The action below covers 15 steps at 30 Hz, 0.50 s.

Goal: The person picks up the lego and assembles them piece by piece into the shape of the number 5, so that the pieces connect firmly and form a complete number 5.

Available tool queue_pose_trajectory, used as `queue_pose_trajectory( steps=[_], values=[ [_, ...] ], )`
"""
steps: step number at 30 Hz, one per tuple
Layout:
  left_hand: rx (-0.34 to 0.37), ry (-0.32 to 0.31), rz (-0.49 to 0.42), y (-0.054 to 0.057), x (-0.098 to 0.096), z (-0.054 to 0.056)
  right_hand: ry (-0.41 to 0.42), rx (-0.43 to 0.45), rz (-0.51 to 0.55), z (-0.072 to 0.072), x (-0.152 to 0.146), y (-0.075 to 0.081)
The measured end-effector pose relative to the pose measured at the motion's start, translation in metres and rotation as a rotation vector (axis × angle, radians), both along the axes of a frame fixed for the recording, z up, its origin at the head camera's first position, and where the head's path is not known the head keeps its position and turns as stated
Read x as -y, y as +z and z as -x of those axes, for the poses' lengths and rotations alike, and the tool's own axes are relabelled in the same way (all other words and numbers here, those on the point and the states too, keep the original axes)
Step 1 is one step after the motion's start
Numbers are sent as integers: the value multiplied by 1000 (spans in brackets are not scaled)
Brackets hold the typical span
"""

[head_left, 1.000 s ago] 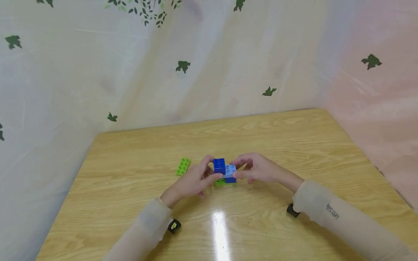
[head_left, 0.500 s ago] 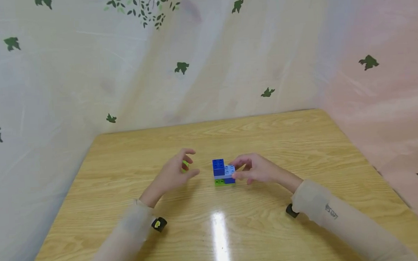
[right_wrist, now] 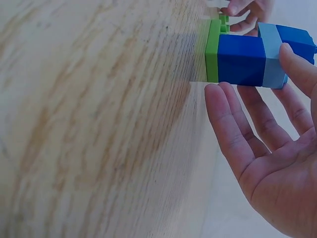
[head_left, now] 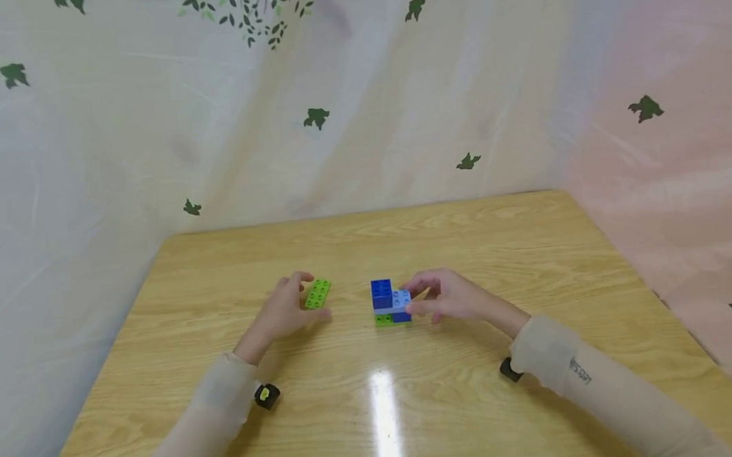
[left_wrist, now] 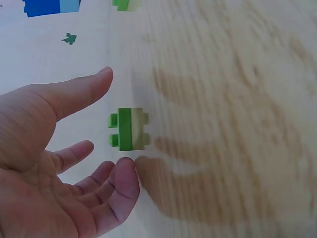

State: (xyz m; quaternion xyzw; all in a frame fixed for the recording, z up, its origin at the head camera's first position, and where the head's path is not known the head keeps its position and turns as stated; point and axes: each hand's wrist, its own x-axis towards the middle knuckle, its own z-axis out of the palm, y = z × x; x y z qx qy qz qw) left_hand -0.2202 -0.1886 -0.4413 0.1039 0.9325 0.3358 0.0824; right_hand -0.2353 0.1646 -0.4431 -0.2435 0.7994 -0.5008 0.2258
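Observation:
A small stack of toy building bricks stands mid-table: a green plate (head_left: 383, 320) at the bottom, a dark blue brick (right_wrist: 241, 59) on its right part, a light blue plate (head_left: 402, 299) above, and another dark blue brick (head_left: 381, 294) on top at the left. My right hand (head_left: 453, 295) holds the stack's right side, its thumb on the light blue plate. To the left, a loose green plate (head_left: 318, 294) lies studs up. My left hand (head_left: 279, 313) spreads thumb and fingers around it; the left wrist view shows a gap at the thumb, while the index fingertip is close.
The wooden table (head_left: 466, 237) carries both groups of bricks. A pale curtain (head_left: 362, 153) with leaf prints hangs behind and along the sides. Black wrist cameras sit under the left sleeve (head_left: 192, 417) and the right sleeve (head_left: 603, 375).
My left hand has let go of the stack and moved left, down around the loose green plate. The right hand has stayed at the stack.

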Motion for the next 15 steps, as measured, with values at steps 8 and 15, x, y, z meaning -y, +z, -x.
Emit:
queue_pose_trajectory(
  steps=[8,15],
  values=[
    [25,26,16,-15,0,7,11,-10,19,-2,1,-2],
    [39,14,15,-16,-1,13,4,-26,10,-3,-1,-3]
  ],
)
